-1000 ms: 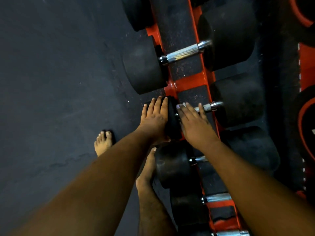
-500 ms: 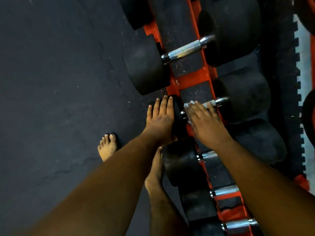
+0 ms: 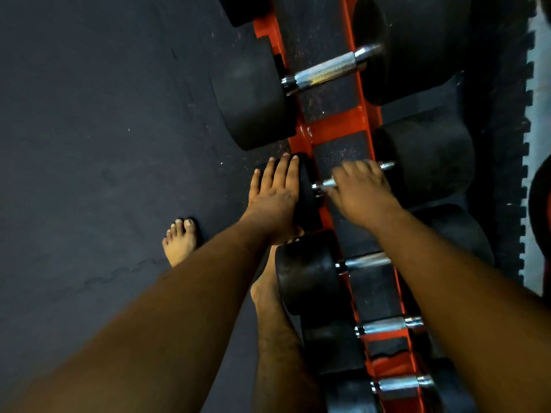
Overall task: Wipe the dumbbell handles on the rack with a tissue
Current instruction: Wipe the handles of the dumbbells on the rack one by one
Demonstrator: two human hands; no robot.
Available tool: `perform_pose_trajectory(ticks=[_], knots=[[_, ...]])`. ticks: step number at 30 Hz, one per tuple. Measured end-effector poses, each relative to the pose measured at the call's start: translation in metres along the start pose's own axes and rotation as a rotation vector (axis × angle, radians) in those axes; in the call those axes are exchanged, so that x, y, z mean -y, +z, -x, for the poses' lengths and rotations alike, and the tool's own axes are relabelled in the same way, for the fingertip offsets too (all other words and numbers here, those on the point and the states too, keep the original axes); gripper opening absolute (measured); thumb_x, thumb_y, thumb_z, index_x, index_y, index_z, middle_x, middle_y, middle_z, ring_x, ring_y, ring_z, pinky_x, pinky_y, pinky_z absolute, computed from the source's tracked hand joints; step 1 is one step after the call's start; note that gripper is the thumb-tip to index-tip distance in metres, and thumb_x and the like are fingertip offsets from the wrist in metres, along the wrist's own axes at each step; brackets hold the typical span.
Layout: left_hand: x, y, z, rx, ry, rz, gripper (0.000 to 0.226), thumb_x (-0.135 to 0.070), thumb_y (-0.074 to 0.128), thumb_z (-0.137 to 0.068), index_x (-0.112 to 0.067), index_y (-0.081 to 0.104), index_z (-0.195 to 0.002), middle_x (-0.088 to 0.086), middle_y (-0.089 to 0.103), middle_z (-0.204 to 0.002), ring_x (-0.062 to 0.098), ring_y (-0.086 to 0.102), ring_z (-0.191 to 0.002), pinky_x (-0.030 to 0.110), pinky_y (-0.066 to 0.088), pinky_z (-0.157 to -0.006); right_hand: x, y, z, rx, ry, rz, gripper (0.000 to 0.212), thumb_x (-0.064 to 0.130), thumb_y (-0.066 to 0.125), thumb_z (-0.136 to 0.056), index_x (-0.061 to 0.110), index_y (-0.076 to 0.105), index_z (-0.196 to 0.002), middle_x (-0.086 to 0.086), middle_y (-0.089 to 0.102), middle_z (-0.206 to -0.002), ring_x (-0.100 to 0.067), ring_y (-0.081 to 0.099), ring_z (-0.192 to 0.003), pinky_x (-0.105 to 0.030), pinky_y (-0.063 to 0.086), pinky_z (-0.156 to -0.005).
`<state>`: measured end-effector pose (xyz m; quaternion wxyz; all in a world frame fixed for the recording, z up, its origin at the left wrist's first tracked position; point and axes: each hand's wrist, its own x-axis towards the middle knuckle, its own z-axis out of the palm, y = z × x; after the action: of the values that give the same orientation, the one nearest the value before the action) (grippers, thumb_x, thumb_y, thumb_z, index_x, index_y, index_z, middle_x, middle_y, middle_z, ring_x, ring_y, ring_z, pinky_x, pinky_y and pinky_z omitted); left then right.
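The tissue is hard to make out: it is hidden under the right hand [image 3: 362, 192], with no clear white scrap showing. That hand is blurred, its fingers curled over the middle handle [image 3: 328, 183], whose chrome ends poke out at 9 and 2 o'clock of the knuckles. Most of the bar is covered, so the grip reads as clamped round the handle, presumably with the tissue inside, though I cannot tell.

The left hand [image 3: 275, 192] lies flat, fingers straight and together, pressing the black end weight [image 3: 307, 189] at 9 o'clock of the handle. The thumb is out of sight behind the next dumbbell [image 3: 307, 269] at 6 o'clock.

The orange rack [image 3: 337, 123] runs from 12 to 6 o'clock; its far weights sink into shadow and the lowest ones are cut by the edge. A big dumbbell [image 3: 325, 70] sits at 12 o'clock. Two bare feet [image 3: 180, 242] stand on the dark floor [image 3: 89, 144] at 8 o'clock.

Against half a second ago, the right hand has slid along the bar toward 3 o'clock and curled tighter; the left hand stays put.
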<state>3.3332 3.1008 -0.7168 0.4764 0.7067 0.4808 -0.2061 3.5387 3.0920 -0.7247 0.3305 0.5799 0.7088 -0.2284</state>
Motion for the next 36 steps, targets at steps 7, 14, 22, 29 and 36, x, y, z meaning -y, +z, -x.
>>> perform_pose_trajectory(ticks=[7, 14, 22, 29, 36], knots=[[-0.003, -0.003, 0.001, 0.004, -0.003, 0.009, 0.145, -0.042, 0.089, -0.070, -0.012, -0.022, -0.158, 0.008, -0.020, -0.168, 0.031, -0.020, -0.154, 0.052, -0.010, -0.125, -0.009, 0.013, 0.027, -0.114, 0.048, 0.024, 0.070, 0.058, 0.043, -0.095, 0.006, 0.045, -0.142, -0.019, 0.049, -0.142, -0.037, 0.039, -0.139, -0.051, 0.017, -0.123], [-0.001, -0.002, 0.001, -0.009, -0.001, 0.006, 0.146, -0.042, 0.090, -0.068, -0.013, -0.021, -0.158, 0.007, -0.018, -0.168, 0.031, -0.020, -0.155, 0.052, -0.009, -0.125, 0.012, 0.008, 0.009, -0.176, 0.194, 0.176, 0.045, 0.004, 0.044, -0.092, -0.002, 0.047, -0.137, -0.025, 0.052, -0.136, -0.040, 0.040, -0.139, -0.053, 0.019, -0.123], [-0.003, -0.002, -0.003, 0.005, -0.028, 0.007, 0.144, -0.049, 0.087, -0.070, -0.013, -0.021, -0.158, 0.007, -0.018, -0.169, 0.031, -0.019, -0.155, 0.050, -0.011, -0.123, 0.019, 0.033, 0.041, -0.269, -0.118, -0.164, 0.063, -0.008, 0.050, -0.084, 0.006, 0.049, -0.146, -0.015, 0.044, -0.153, -0.032, 0.040, -0.144, -0.046, 0.023, -0.119], [-0.002, -0.001, -0.004, 0.017, -0.031, 0.002, 0.145, -0.044, 0.089, -0.069, -0.014, -0.022, -0.158, 0.005, -0.018, -0.169, 0.029, -0.020, -0.155, 0.050, -0.010, -0.125, 0.063, 0.031, 0.061, -0.372, 1.062, -1.867, 0.028, 0.005, 0.051, -0.101, 0.013, 0.067, -0.122, -0.011, 0.067, -0.121, -0.026, 0.064, -0.110, -0.032, 0.053, -0.095], [-0.004, -0.002, -0.002, -0.003, -0.039, 0.003, 0.146, -0.049, 0.089, -0.067, -0.015, -0.020, -0.159, 0.004, -0.018, -0.169, 0.027, -0.019, -0.155, 0.049, -0.009, -0.125, 0.035, -0.032, 0.011, -0.739, 1.210, -2.510, 0.027, 0.007, 0.050, -0.103, -0.003, 0.054, -0.127, -0.005, 0.062, -0.116, -0.017, 0.058, -0.095, -0.019, 0.052, -0.090]])
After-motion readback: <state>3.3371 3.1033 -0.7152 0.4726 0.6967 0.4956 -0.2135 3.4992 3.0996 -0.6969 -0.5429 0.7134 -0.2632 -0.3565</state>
